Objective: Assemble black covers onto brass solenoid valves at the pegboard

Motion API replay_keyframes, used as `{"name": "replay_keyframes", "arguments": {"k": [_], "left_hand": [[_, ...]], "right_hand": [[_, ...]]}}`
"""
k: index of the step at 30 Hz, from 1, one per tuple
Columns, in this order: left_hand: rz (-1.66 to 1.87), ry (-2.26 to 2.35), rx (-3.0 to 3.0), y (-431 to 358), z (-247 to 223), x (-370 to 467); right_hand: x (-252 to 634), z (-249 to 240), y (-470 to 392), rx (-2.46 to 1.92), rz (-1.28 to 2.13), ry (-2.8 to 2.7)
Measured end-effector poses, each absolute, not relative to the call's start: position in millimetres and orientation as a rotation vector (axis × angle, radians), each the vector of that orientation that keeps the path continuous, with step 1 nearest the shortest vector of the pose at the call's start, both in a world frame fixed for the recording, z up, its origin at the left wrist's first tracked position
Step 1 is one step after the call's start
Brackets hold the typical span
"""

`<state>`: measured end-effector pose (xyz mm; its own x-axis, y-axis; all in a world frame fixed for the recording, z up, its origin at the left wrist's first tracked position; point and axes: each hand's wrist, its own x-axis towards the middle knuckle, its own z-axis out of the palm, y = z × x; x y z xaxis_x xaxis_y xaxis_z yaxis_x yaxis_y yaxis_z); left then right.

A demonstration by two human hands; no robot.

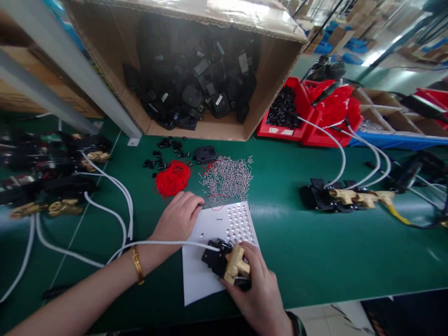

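**Valve held on white plate, pins at left fingertips**

A black-and-brass valve is gripped in the right hand, w/ the fingers curled tight around its lower side; it sits over the near-right part of the white plate, touching or just above it (cannot be told which). A white tube is plugged into the valve's black end and is run left across the left wrist, where a gold bangle is worn.

The left hand is laid palm-down at the plate's far-left corner, fingers bunched together at the edge of the pin pile; whether a pin is pinched cannot be told. The plate's far-right part is covered by rows of small round dots/holes; one loose pin is seen on the plate near them.

Beyond the left hand, a red ring heap is found just beside the pins, w/ small black bits and a black cap behind. A cardboard box full of black parts is tipped open at the back. Red bins are placed to its right. More valves w/ white tubes are lying on the green surface: a brass-fitted set to the right, others at far left, blurred.
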<state>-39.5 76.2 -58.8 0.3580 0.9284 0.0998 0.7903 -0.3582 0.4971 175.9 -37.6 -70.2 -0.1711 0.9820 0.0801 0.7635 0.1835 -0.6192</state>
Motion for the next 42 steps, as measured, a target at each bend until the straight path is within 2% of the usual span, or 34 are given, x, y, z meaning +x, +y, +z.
{"name": "replay_keyframes", "arguments": {"k": [8,14,20,25,31,38,42], "left_hand": [[0.322,1.411,2.288,97.0,-58.6,-39.7],[0.495,1.507,2.178,65.0,-59.4,-38.5],[1.012,1.773,1.765,11.7,-45.6,-41.1],[1.003,1.778,1.604,-16.8,-39.9,-35.3],[1.08,1.672,1.125,-49.2,-50.6,-19.8],[1.143,1.632,1.914,-49.3,-62.3,-19.9],[1.007,1.425,2.314,-38.0,-59.6,-31.5]], "right_hand": [[168.4,-61.5,-37.3,-1.787,0.686,-1.957],[178.4,-58.5,-42.4,-1.702,0.805,-2.039],[175.1,-58.0,-44.4,-1.652,0.767,-1.97],[165.6,-56.3,-45.0,-1.63,0.828,-1.945],[163.7,-57.4,-45.6,-1.646,0.812,-1.918],[162.6,-60.2,-45.0,-1.646,0.812,-1.936],[163.5,-61.3,-45.6,-1.653,0.819,-1.938]]}}
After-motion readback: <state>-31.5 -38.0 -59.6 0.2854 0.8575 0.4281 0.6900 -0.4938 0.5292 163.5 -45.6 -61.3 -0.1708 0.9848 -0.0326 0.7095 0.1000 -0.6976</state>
